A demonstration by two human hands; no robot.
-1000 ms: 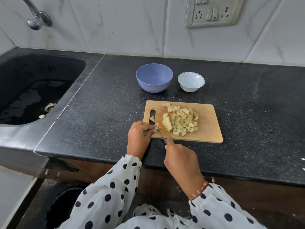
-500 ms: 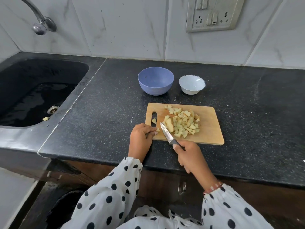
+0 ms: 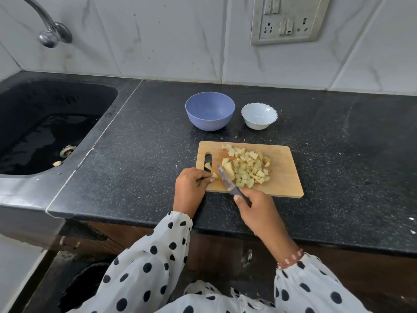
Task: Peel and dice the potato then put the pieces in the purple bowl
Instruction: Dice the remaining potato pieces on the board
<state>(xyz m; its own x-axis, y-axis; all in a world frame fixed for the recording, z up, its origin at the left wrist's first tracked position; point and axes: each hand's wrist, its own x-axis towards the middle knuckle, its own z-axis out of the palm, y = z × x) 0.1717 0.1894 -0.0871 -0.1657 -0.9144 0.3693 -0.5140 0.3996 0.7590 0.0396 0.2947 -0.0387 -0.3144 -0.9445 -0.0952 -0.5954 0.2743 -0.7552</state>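
A heap of diced potato pieces point(image 3: 247, 168) lies on the wooden cutting board point(image 3: 284, 175). My right hand point(image 3: 257, 211) grips the dark handle of a small knife point(image 3: 224, 178), its blade flat-side up beside the heap's left edge. My left hand point(image 3: 191, 188) rests at the board's left front corner and pinches a small potato piece point(image 3: 214, 176). Another loose piece point(image 3: 208, 166) sits by the board's handle slot. The purple bowl point(image 3: 209, 114) stands behind the board with nothing in it.
A small white scalloped bowl point(image 3: 259, 115) stands to the right of the purple bowl. A black sink point(image 3: 45, 127) with a tap point(image 3: 48, 30) lies to the left, a potato scrap point(image 3: 56, 163) near its drain. The black counter's front edge runs just under my wrists.
The knife has lifted off the small piece beside my left fingers and swung right, blade now tilted flat by the heap. My left hand has stayed at the board's corner.
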